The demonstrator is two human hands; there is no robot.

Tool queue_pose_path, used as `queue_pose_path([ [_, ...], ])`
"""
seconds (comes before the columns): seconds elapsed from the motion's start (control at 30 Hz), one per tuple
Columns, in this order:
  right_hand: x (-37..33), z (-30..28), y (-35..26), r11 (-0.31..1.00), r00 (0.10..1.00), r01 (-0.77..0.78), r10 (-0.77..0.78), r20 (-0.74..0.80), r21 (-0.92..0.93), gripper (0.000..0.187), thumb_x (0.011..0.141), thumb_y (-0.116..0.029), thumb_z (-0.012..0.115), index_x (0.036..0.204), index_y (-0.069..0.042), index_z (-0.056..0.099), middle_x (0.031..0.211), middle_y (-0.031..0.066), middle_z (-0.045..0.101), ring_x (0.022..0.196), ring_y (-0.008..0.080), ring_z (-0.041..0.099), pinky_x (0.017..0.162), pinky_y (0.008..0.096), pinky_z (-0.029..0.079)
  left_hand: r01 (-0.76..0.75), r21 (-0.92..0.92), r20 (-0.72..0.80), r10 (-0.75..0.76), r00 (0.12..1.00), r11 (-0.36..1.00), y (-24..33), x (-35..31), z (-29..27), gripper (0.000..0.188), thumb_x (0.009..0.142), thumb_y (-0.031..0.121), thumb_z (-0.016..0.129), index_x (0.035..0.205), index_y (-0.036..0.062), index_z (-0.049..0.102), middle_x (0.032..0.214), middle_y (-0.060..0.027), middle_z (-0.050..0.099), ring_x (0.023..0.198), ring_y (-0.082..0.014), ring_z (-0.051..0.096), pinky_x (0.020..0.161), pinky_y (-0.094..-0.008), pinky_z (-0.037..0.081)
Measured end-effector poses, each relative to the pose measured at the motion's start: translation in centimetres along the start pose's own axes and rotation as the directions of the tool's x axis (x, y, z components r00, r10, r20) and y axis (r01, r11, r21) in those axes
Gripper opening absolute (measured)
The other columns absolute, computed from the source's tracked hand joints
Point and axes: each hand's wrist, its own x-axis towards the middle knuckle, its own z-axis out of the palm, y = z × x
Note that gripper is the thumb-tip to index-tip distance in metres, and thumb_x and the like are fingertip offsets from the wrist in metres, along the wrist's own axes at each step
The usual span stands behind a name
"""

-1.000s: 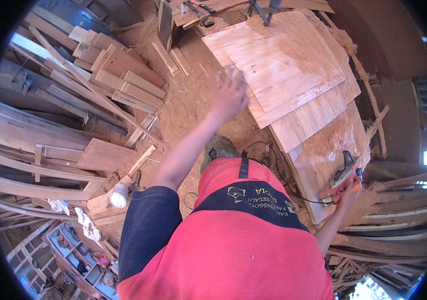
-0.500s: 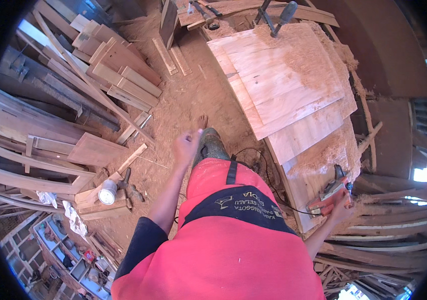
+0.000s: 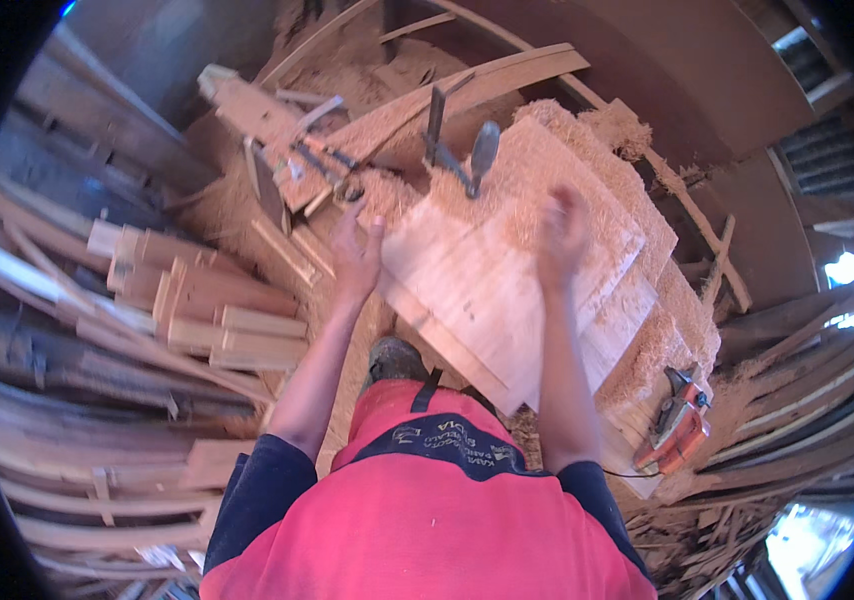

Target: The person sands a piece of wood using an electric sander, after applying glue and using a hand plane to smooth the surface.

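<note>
With your left hand (image 3: 356, 252) open and right hand (image 3: 561, 235) (blurred; I cannot tell its state), move gently near the panel (image 3: 477, 300), minding the clamp (image 3: 484, 152).

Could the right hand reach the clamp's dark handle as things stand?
Probably yes: the right hand looks empty, and only wood shavings seem to lie between it and the dark handle.

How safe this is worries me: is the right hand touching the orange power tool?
Apart. The head view shows boards plainly between the right hand and the orange power tool.
</note>
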Motion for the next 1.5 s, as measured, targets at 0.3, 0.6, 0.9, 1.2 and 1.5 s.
queue_pose_path([
  [0.3,6.1,15.4,2.2,0.958,0.969,-0.225,0.2,-0.149,-0.179,0.026,0.089,-0.025,0.077,0.089,0.0,0.068,0.069,0.0016,0.063,0.059,0.0087,0.056,0.054,0.0247,0.045,-0.052,-0.22,0.426,0.144,0.893,0.974,-0.5,17.6,10.7,0.061,0.084,0.032,0.079,0.13,-0.0007,0.056,0.122,-0.0179,0.063,0.115,-0.0287,0.059,0.099,-0.0387,0.046],
  [0.6,6.2,16.0,-1.4,0.992,0.955,-0.061,0.026,-0.294,-0.109,0.017,0.088,-0.015,0.075,0.088,0.0,0.068,0.066,0.003,0.063,0.062,0.0102,0.06,0.057,0.0259,0.045,0.169,-0.395,0.766,0.222,0.603,0.903,-5.0,24.1,15.1,0.032,0.087,0.021,0.078,0.064,0.0042,0.064,0.056,0.0017,0.057,0.053,-0.0056,0.05,0.05,-0.0246,0.039],
  [0.9,8.7,11.0,-1.6,0.97,0.939,-0.24,0.243,0.241,-0.043,0.027,0.084,-0.028,0.079,0.092,-0.003,0.072,0.088,0.0086,0.07,0.072,0.0151,0.064,0.061,0.0317,0.049,0.216,-0.287,0.89,0.176,0.421,0.933,-3.0,25.4,16.2,0.034,0.088,0.014,0.073,0.058,0.0062,0.058,0.054,0.0004,0.058,0.05,-0.0063,0.052,0.048,-0.024,0.039],
  [1.2,5.0,11.7,-4.2,0.872,0.958,-0.254,0.167,-0.233,-0.418,0.039,0.076,-0.024,0.085,0.108,-0.004,0.072,0.091,0.0105,0.069,0.087,0.0241,0.069,0.076,0.0372,0.054,0.165,-0.355,0.791,0.202,0.578,0.92,-6.0,24.2,18.3,0.034,0.083,0.008,0.07,0.057,0.0061,0.048,0.056,0.0036,0.048,0.053,-0.0072,0.044,0.05,-0.0274,0.035],
  [1.5,6.9,12.8,-6.3,0.816,0.943,-0.322,0.323,-0.083,-0.48,0.039,0.075,-0.024,0.085,0.107,-0.006,0.072,0.096,0.0117,0.067,0.09,0.0257,0.067,0.078,0.0375,0.055,0.131,-0.451,0.626,0.208,0.751,0.883,-11.6,25.4,19.5,0.026,0.083,0.009,0.074,0.076,0.0026,0.05,0.07,0.0019,0.053,0.063,-0.01,0.05,0.057,-0.032,0.042],
])
